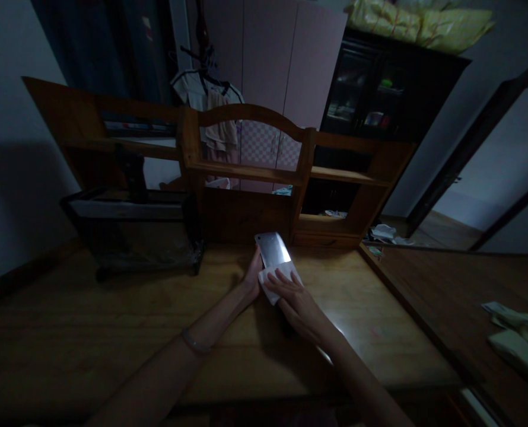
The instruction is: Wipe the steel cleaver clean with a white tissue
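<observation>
A cleaver (273,248) with a shiny, broad metal blade is held above the table, a small hole in its far left corner. My left hand (253,279) is closed on the blade's left side, its fingers mostly hidden behind the metal. Across the nearer part of the blade lies a white cloth or folded tissue (270,290). My right hand (297,302) presses this cloth onto the blade, fingers stretched over it. The cleaver's handle cannot be made out clearly in the shadow below my right hand.
A wooden table (193,332) with a shelf frame (250,172) along its back is before me. On the left stands a dark-framed glass tank (143,237). Clothes hang (219,112) behind the shelf. A lower wooden surface (446,284) on the right bears fabric (519,347).
</observation>
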`<act>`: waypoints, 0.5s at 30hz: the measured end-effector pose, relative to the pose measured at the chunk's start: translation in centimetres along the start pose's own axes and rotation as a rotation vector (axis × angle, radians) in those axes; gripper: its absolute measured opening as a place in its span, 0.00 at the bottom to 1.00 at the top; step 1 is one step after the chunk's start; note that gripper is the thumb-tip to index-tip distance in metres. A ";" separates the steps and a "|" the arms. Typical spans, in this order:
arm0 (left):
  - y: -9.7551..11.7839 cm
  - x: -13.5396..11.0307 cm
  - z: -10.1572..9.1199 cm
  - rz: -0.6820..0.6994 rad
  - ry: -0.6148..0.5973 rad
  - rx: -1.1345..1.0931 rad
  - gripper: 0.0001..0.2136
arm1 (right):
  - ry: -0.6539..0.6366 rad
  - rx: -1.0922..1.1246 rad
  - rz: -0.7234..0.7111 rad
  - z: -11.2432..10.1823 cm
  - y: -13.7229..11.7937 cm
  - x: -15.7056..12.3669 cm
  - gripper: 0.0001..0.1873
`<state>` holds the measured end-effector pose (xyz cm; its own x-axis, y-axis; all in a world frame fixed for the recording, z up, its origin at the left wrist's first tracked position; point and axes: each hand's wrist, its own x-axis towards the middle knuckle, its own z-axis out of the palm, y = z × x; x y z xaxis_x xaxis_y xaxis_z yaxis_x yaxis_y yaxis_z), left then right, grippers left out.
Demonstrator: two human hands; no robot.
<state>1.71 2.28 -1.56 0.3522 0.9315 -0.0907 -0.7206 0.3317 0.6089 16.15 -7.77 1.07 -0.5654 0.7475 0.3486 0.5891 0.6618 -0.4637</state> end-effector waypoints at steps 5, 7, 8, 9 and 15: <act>0.1 -0.2 0.1 -0.048 -0.024 0.021 0.28 | 0.046 0.090 0.060 0.0 -3.2 -2.5 0.28; 0.0 -0.2 0.1 -0.064 -0.077 -0.024 0.27 | 0.039 0.092 0.092 0.2 -4.3 -3.6 0.28; 0.0 -0.2 0.2 -0.063 -0.090 -0.046 0.26 | 0.023 0.082 0.104 0.3 -4.8 -4.2 0.28; 0.0 -0.2 0.2 -0.059 -0.090 -0.060 0.25 | 0.022 0.065 0.110 0.5 -5.2 -4.8 0.28; 0.0 -0.2 0.4 -0.074 -0.021 -0.030 0.19 | 0.028 -0.026 0.113 1.7 -6.2 -8.0 0.32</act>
<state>1.84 2.06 -1.26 0.4170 0.9012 -0.1180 -0.7098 0.4040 0.5771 16.05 -17.92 -0.24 -0.4780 0.8186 0.3183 0.6634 0.5740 -0.4800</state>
